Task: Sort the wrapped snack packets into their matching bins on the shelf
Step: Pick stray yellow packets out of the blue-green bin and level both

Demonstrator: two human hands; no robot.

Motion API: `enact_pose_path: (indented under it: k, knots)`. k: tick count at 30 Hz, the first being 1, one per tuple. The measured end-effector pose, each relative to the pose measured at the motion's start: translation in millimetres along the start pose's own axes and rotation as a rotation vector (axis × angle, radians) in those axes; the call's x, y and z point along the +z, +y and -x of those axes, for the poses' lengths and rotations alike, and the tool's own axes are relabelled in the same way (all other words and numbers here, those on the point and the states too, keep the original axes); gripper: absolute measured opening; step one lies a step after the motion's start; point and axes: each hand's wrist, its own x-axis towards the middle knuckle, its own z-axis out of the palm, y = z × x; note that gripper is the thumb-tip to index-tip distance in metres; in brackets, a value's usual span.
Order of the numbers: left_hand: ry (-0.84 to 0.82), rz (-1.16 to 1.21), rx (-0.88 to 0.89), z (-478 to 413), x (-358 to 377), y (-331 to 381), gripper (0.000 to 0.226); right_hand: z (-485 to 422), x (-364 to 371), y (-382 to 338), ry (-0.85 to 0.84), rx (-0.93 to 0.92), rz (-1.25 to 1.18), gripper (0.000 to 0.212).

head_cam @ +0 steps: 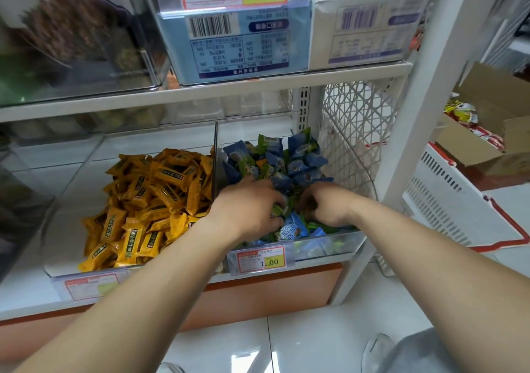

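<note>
Centre of frame: our left hand grips green wrapped snack packets | our right hand curls into the blue-and-green pile, grip we cannot tell | both inside the clear plastic bin right of centre | orange wrapped packets centre left.

- We see clear, glossy plastic bins.
- Packets — shiny foil-like wrap.
- White shelf — smooth painted metal.
- Floor: glossy tile.
</note>
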Motion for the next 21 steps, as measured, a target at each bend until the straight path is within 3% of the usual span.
enact_pose_path:
  k: [3, 7, 9, 12, 15, 17, 21]
  knots:
    - [-0.021, 0.021, -0.019, -1.3, -1.9, -0.2, 0.039, 4.9, -6.2, -1.8, 0.188, -0.046, -0.035, 0.026]
    - [-0.093, 0.065, 0.007, -7.5, -9.0, -3.8, 0.046, 16.9, -15.4, -6.2, 0.526, -0.144, -0.344, 0.022]
    - [-0.180, 0.198, 0.044, -9.7, -13.9, -5.4, 0.049, 21.6, -19.5, -7.1, 0.641, -0.148, -0.455, 0.017]
    - [-0.179, 0.415, 0.023, -15.8, -23.8, -10.2, 0.051, 23.1, -17.8, -3.2, 0.632, -0.090, -0.496, 0.018]
    - [0.162, 0.452, -0.098, -32.8, -29.1, -20.7, 0.024, 19.4, -7.9, 1.9, 0.523, -0.033, -0.533, 0.022]
    - [0.277, 0.424, -0.205, -48.0, -26.8, -25.9, 0.021, 15.7, -2.6, 4.5, 0.484, -0.017, -0.593, 0.024]
    - [0.122, 0.357, -0.312, -77.1, -17.2, -32.5, 0.022, 8.8, 4.3, 8.3, 0.505, 0.045, -0.628, 0.026]
